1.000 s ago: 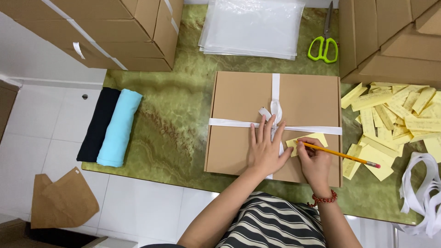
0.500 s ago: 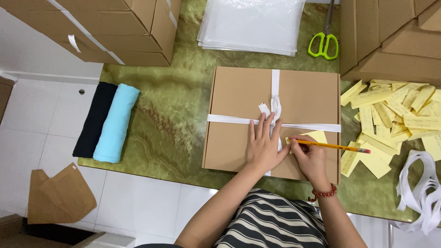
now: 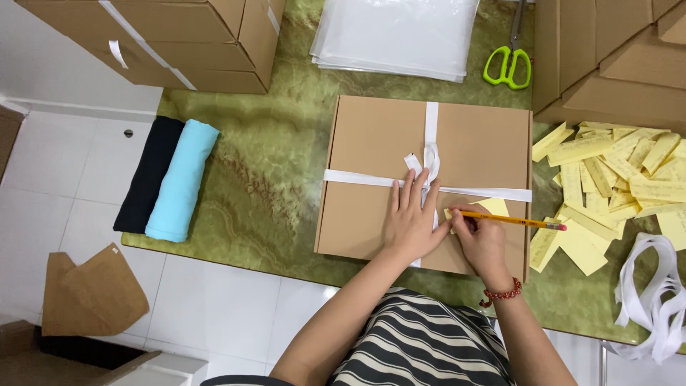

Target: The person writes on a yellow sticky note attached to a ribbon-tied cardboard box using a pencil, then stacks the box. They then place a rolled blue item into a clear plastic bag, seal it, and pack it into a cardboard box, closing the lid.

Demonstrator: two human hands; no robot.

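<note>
Against the earlier views, the right hand (image 3: 483,243) has brought the yellow pencil (image 3: 511,219) down so its tip meets the yellow slip (image 3: 493,208) on the cardboard box (image 3: 379,143), which suggests writing is under way. The left hand (image 3: 413,218) lies flat, fingers spread, holding nothing, pressing the box just beside the slip. The box is flat, brown, closed, crossed by white ribbon (image 3: 431,121) knotted at centre, and sits mid-table, scissors (image 3: 506,66) beyond it.

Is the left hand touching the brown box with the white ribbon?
Touching. The head view shows the left hand lying flat, palm down, on the brown box, fingers over the white ribbon.
</note>
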